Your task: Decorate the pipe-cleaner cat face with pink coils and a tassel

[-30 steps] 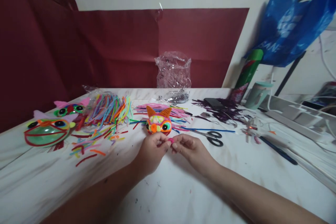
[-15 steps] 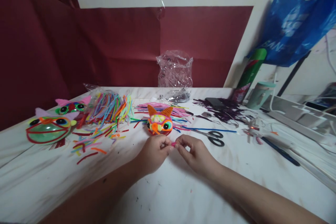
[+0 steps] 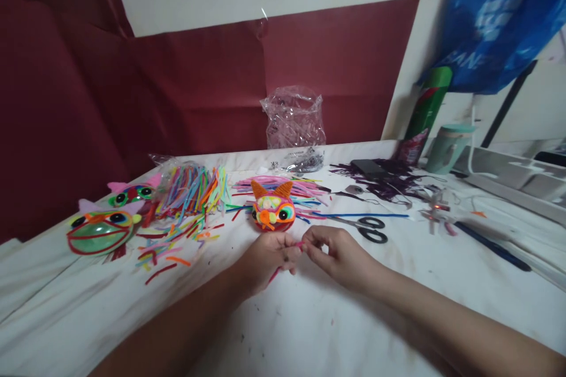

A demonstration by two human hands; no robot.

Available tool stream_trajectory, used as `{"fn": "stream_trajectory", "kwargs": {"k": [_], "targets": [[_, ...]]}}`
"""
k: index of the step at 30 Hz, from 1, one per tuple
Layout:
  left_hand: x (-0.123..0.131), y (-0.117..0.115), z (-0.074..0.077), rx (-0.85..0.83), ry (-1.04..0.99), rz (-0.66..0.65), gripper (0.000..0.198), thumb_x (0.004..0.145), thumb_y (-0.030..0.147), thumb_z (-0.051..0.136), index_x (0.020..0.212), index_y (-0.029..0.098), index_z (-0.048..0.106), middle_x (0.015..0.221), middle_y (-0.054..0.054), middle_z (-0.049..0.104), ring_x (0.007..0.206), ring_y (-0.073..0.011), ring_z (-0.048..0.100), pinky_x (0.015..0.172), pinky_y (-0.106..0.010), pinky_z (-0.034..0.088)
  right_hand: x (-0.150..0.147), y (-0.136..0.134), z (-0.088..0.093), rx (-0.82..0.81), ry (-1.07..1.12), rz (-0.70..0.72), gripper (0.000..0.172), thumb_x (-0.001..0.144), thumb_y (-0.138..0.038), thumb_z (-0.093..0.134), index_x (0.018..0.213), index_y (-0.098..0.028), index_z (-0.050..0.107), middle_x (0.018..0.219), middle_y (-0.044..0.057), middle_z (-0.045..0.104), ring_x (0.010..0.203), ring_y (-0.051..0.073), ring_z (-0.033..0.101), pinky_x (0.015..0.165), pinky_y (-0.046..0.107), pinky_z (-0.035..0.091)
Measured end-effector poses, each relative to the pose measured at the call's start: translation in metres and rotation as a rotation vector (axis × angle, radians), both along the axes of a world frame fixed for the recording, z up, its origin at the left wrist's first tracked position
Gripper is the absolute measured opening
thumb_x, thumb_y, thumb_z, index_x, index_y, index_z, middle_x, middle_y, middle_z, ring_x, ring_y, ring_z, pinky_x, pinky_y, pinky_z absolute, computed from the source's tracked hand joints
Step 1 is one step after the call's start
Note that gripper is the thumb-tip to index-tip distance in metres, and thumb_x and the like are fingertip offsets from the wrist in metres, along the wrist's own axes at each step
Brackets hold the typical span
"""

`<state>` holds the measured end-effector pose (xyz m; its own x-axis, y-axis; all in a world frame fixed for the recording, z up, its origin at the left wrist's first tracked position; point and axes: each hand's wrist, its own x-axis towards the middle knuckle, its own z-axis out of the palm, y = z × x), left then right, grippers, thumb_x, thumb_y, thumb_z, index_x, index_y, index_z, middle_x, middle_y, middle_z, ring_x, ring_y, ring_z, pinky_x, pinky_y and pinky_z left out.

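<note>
A pink pipe cleaner (image 3: pixel 275 275) runs through my left hand (image 3: pixel 267 259), its tail sticking out below the palm. Its other end is pinched by the fingertips of my right hand (image 3: pixel 338 252). Both hands are close together above the table, fingertips almost touching. Just behind them sits a small animal-face ornament (image 3: pixel 273 218) with orange ears, an orange nose and big eyes. Black-handled scissors (image 3: pixel 371 228) lie beyond my right hand, beside a long blue pipe cleaner (image 3: pixel 354 215).
Two similar face ornaments, one with a green mouth (image 3: pixel 99 238), stand at the left. Near them are bundled pipe cleaners (image 3: pixel 190 188) and cut scraps (image 3: pixel 161 274). Purple shreds (image 3: pixel 389 179), a phone (image 3: pixel 369 168), a mint cup (image 3: pixel 448 150) and a dark-handled tool (image 3: pixel 490 244) occupy the right.
My left hand has turned and its fingers have shifted, so the pipe cleaner's tail now shows beneath it. The right hand keeps its pinch. The camera view has tilted slightly.
</note>
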<state>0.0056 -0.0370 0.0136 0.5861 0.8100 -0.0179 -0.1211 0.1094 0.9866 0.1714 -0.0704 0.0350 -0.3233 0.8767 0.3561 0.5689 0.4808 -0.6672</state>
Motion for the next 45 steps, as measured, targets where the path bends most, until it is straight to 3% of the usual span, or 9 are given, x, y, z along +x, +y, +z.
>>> {"fn": "stream_trajectory", "kwargs": {"k": [8,24,36,41,45], "targets": [[-0.0013,-0.0034,0.0053,-0.107,-0.086,-0.042,0.023,0.068,0.029,0.067,0.062,0.013,0.052,0.057,0.004,0.047,0.042,-0.0029,0.034,0.053,-0.025,0.038,0.0022,0.0017,-0.0032,-0.045,0.045,0.014,0.013,0.079,-0.019,0.045,0.068,-0.017,0.053,0.063,0.001,0.059,0.057,0.012,0.049,0.053,0.022,0.037],[-0.0028,-0.0031,0.0017,-0.049,-0.119,-0.075,0.025,0.073,0.034,0.061,0.066,0.012,0.054,0.058,0.004,0.044,0.045,-0.0043,0.035,0.055,-0.025,0.036,0.0007,0.0035,-0.0059,-0.039,0.067,0.022,0.014,0.079,-0.024,0.047,0.067,-0.018,0.052,0.060,0.000,0.057,0.055,0.012,0.047,0.052,0.023,0.037],[-0.0036,-0.0060,0.0031,-0.050,-0.135,-0.029,0.023,0.073,0.033,0.059,0.066,0.011,0.055,0.057,0.004,0.044,0.044,-0.0047,0.034,0.054,-0.025,0.035,-0.0002,0.0041,-0.0063,-0.062,0.045,0.027,0.021,0.082,-0.031,0.043,0.068,-0.017,0.051,0.060,0.000,0.053,0.055,0.013,0.045,0.053,0.024,0.036],[-0.0020,-0.0033,0.0008,-0.019,-0.063,-0.002,0.017,0.064,0.026,0.064,0.064,0.013,0.054,0.050,0.006,0.043,0.042,-0.0049,0.034,0.053,-0.025,0.034,-0.0009,0.0031,-0.0061,-0.091,0.098,0.024,0.019,0.080,-0.030,0.047,0.066,-0.018,0.050,0.057,-0.002,0.050,0.053,0.011,0.044,0.050,0.023,0.035],[-0.0032,-0.0025,0.0029,0.106,0.096,0.041,0.016,0.063,0.026,0.062,0.061,0.014,0.052,0.050,0.005,0.045,0.045,-0.0061,0.036,0.050,-0.023,0.028,-0.0009,0.0049,-0.0087,-0.197,0.189,0.050,0.017,0.079,-0.029,0.049,0.065,-0.017,0.050,0.053,-0.004,0.047,0.048,0.009,0.041,0.046,0.021,0.032]]}}
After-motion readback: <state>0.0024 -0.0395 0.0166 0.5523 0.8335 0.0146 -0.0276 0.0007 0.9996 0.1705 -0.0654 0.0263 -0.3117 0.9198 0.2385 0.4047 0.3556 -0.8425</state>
